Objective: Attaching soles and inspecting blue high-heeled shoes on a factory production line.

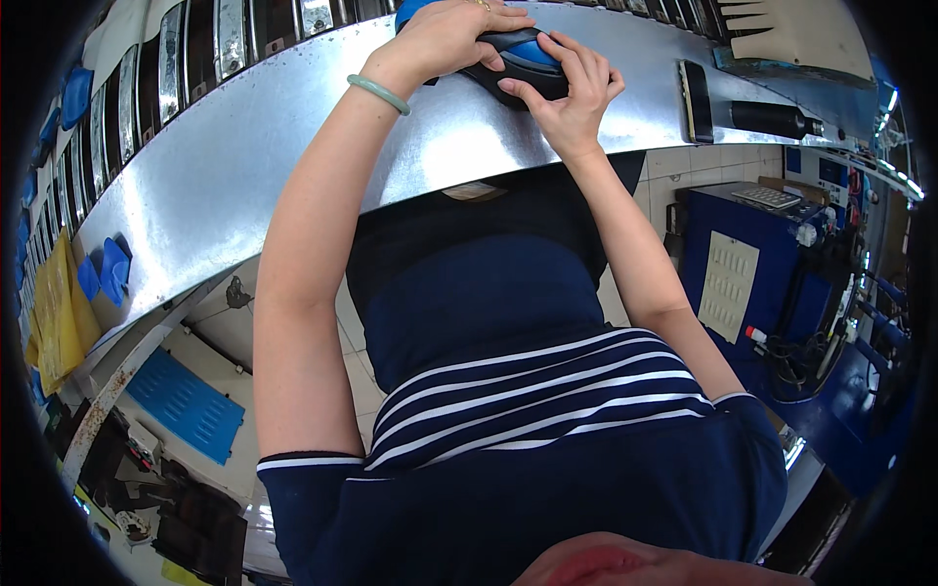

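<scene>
Both my hands are at the far side of the metal worktop, closed round a black and blue shoe-like piece (532, 73). My left hand (445, 37), with a pale green bangle at its wrist, lies over the piece's left part, thumb bent against it. From the right, my right hand (576, 96) grips it with the thumb on the near edge and the fingers over the blue part. A blue thing (410, 12) shows behind my left hand; its kind is cut off by the frame's top edge.
A slatted metal conveyor (171, 68) curves beyond the worktop (234, 186). To the right lie a dark brush-like block (696, 102) and a black cylindrical tool (770, 119). Blue scraps (109, 269) and yellow sheeting (61, 313) are at left; a blue machine (733, 264) stands right.
</scene>
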The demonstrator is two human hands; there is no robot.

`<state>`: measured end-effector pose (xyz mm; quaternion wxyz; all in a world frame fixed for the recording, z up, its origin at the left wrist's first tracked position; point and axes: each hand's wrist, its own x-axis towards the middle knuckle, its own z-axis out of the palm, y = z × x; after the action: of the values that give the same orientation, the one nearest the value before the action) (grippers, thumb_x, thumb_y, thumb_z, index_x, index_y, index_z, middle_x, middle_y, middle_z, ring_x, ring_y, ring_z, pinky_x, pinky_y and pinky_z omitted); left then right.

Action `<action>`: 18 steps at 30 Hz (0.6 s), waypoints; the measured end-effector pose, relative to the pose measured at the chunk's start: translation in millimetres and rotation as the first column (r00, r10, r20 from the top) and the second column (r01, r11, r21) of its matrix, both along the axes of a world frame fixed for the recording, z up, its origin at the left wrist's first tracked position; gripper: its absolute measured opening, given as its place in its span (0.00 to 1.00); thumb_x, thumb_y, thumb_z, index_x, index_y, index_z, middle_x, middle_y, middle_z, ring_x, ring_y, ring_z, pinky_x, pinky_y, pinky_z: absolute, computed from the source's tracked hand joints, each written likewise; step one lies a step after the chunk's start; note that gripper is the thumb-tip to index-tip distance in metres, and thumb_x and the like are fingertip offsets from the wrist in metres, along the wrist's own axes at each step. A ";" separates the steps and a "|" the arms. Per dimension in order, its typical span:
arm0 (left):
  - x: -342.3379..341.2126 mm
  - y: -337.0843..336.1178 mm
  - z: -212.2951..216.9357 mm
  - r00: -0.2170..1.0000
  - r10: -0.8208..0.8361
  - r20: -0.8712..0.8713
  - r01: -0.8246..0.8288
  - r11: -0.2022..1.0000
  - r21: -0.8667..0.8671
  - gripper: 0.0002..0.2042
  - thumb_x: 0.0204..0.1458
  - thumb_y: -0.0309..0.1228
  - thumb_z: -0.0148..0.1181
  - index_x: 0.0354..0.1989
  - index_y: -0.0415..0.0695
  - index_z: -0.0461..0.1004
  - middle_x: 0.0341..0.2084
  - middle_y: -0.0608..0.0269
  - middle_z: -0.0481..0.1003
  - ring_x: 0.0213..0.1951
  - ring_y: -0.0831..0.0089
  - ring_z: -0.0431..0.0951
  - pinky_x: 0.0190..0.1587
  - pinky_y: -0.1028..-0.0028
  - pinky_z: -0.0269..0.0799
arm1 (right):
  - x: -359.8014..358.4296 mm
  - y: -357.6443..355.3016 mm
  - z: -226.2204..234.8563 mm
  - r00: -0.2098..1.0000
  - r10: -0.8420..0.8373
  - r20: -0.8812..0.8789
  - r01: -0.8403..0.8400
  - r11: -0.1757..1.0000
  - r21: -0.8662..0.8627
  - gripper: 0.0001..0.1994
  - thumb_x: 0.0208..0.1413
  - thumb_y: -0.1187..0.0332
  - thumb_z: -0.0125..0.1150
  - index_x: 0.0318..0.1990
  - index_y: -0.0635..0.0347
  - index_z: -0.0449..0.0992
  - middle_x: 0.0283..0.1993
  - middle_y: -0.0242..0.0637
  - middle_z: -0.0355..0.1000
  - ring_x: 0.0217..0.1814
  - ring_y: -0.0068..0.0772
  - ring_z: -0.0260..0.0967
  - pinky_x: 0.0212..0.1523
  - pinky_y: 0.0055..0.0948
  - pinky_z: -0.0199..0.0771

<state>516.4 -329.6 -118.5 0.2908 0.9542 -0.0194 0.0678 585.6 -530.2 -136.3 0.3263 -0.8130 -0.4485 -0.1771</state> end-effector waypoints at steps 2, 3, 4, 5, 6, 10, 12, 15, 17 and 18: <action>-0.2 1.2 -0.2 1.000 -0.002 0.008 0.002 1.000 0.017 0.30 0.43 0.28 0.66 0.60 0.58 0.72 0.59 0.72 0.71 0.63 0.67 0.68 0.66 0.65 0.63 | -2.0 1.4 1.4 1.000 -0.007 -0.010 0.008 1.000 0.003 0.31 0.35 0.42 0.75 0.46 0.49 0.80 0.53 0.27 0.73 0.55 0.31 0.64 0.58 0.42 0.44; -0.8 2.3 -1.4 1.000 -0.008 0.015 0.008 1.000 0.015 0.31 0.43 0.28 0.66 0.60 0.58 0.72 0.60 0.72 0.71 0.63 0.67 0.68 0.66 0.65 0.63 | -3.3 2.0 2.0 1.000 -0.009 -0.019 0.009 1.000 0.003 0.30 0.35 0.43 0.75 0.46 0.49 0.80 0.53 0.27 0.73 0.55 0.31 0.64 0.58 0.42 0.44; -1.1 2.9 -1.2 1.000 -0.013 0.023 0.012 1.000 0.012 0.31 0.43 0.28 0.66 0.61 0.58 0.72 0.60 0.72 0.71 0.63 0.67 0.67 0.66 0.65 0.63 | -4.0 2.6 2.8 1.000 -0.009 -0.027 0.009 1.000 0.002 0.30 0.36 0.43 0.75 0.46 0.49 0.80 0.53 0.27 0.73 0.55 0.31 0.64 0.58 0.43 0.44; -1.3 3.5 -1.1 1.000 -0.018 0.022 0.018 1.000 0.007 0.31 0.43 0.28 0.66 0.61 0.58 0.72 0.60 0.71 0.71 0.64 0.66 0.67 0.66 0.64 0.62 | -4.7 3.3 3.5 0.999 -0.008 -0.034 0.008 1.000 0.002 0.30 0.36 0.43 0.75 0.46 0.50 0.80 0.53 0.27 0.73 0.55 0.31 0.64 0.58 0.43 0.44; -1.6 4.2 -0.9 1.000 -0.022 0.021 0.022 1.000 0.002 0.31 0.43 0.28 0.66 0.61 0.58 0.72 0.60 0.71 0.71 0.64 0.66 0.67 0.66 0.64 0.62 | -5.3 4.1 3.8 0.999 -0.013 -0.035 0.013 1.000 0.004 0.29 0.37 0.44 0.75 0.45 0.50 0.80 0.53 0.27 0.73 0.55 0.31 0.64 0.59 0.43 0.44; -5.9 6.2 2.4 0.999 -0.034 0.027 0.034 0.999 -0.021 0.31 0.42 0.27 0.66 0.61 0.57 0.71 0.60 0.70 0.70 0.64 0.65 0.66 0.67 0.64 0.61 | -11.1 7.1 5.4 0.999 -0.029 -0.042 0.029 0.999 0.014 0.28 0.38 0.45 0.74 0.45 0.50 0.80 0.53 0.27 0.73 0.55 0.31 0.64 0.60 0.44 0.43; -6.9 3.8 4.8 1.000 -0.005 -0.008 0.005 1.000 -0.022 0.31 0.42 0.27 0.66 0.61 0.57 0.72 0.60 0.69 0.70 0.65 0.65 0.66 0.67 0.64 0.61 | -13.0 9.4 5.7 0.998 -0.033 -0.046 0.034 0.999 0.021 0.28 0.38 0.45 0.74 0.45 0.51 0.80 0.53 0.28 0.73 0.55 0.31 0.64 0.61 0.45 0.42; -8.5 3.5 5.5 1.000 0.021 0.001 -0.020 1.000 -0.016 0.31 0.42 0.28 0.67 0.60 0.57 0.73 0.59 0.68 0.72 0.64 0.66 0.67 0.67 0.64 0.62 | -15.2 9.8 5.3 0.998 -0.046 -0.050 0.047 0.999 0.019 0.27 0.38 0.46 0.74 0.45 0.51 0.81 0.53 0.29 0.73 0.55 0.32 0.65 0.61 0.45 0.42; -8.5 0.9 2.7 0.998 0.044 0.048 -0.044 0.999 0.002 0.29 0.42 0.30 0.69 0.58 0.59 0.75 0.56 0.69 0.75 0.62 0.68 0.69 0.65 0.66 0.64 | -15.2 9.4 5.1 0.997 -0.050 -0.051 0.051 0.999 0.012 0.27 0.38 0.46 0.74 0.45 0.51 0.81 0.53 0.30 0.73 0.55 0.32 0.65 0.61 0.46 0.42; -7.8 1.0 1.3 0.998 0.045 0.046 -0.045 0.999 -0.001 0.29 0.42 0.30 0.69 0.58 0.59 0.75 0.56 0.69 0.75 0.62 0.68 0.69 0.65 0.66 0.64 | -14.0 9.6 4.7 0.998 -0.046 -0.046 0.047 0.999 0.013 0.27 0.39 0.46 0.74 0.45 0.51 0.81 0.53 0.30 0.73 0.55 0.32 0.65 0.61 0.46 0.42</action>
<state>508.6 -328.5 -117.2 0.2885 0.9526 -0.0046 0.0963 571.5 -520.6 -131.6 0.3380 -0.8247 -0.4207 -0.1691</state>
